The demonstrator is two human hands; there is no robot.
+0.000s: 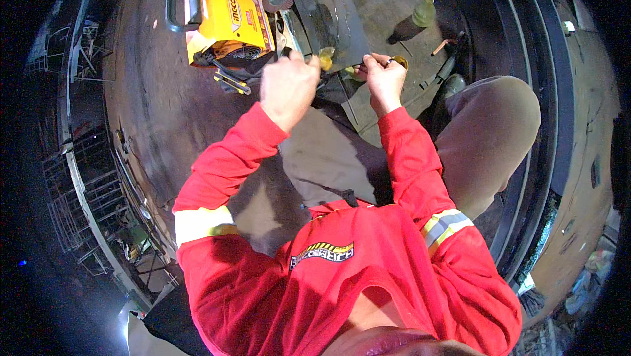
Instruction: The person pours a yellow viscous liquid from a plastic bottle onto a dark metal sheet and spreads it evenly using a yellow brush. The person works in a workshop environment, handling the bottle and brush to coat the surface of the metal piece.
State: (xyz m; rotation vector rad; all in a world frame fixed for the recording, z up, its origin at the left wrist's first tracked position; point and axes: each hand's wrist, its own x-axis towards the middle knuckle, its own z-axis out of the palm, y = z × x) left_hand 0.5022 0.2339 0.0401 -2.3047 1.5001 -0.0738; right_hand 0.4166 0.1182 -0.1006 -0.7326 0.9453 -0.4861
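Head view, step: the person seems to be fitting or adjusting a dark metal plate (328, 11), upper centre of the frame.
Left hand (288, 87): clenched at the plate's lower edge; its grip is hidden.
Right hand (384, 79): pinching a small part just below the plate.
Next move: a steady hold on the plate.
Nearby: yellow machine (223, 14), upper left.
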